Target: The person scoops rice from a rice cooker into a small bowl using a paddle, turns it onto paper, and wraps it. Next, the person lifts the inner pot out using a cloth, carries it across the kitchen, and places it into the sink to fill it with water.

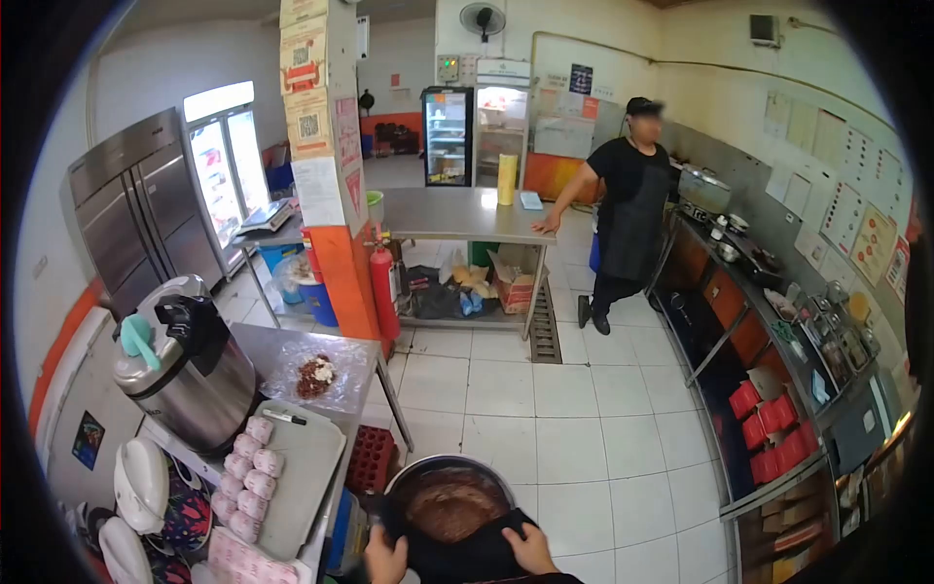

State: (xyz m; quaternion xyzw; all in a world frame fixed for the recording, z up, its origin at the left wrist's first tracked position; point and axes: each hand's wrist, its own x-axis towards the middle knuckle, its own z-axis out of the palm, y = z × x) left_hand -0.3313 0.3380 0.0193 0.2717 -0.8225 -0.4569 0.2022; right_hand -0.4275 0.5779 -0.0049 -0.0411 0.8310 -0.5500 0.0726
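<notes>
At the bottom centre stands a round metal pot (499, 470) with a thick brown mixture (452, 506) inside. A black cloth (457, 558) lies over its near rim. On the left side, my left hand (386, 557) is closed on the cloth at the pot's edge. My right hand (529, 548) grips the cloth on the opposite side, thumb toward the pot. Parts of the fingers on both hands are hidden, and I cannot tell whether they also grasp the pot itself.
To the left, a metal table (355, 362) carries a tray (309, 465), wrapped pink-and-white rolls (245, 472), a large steel dispenser (190, 375) and plastic with brown-and-white food (316, 375). A red crate (372, 457) is beside the pot. A person (632, 200) stands between the far table (438, 209) and right counter (744, 282).
</notes>
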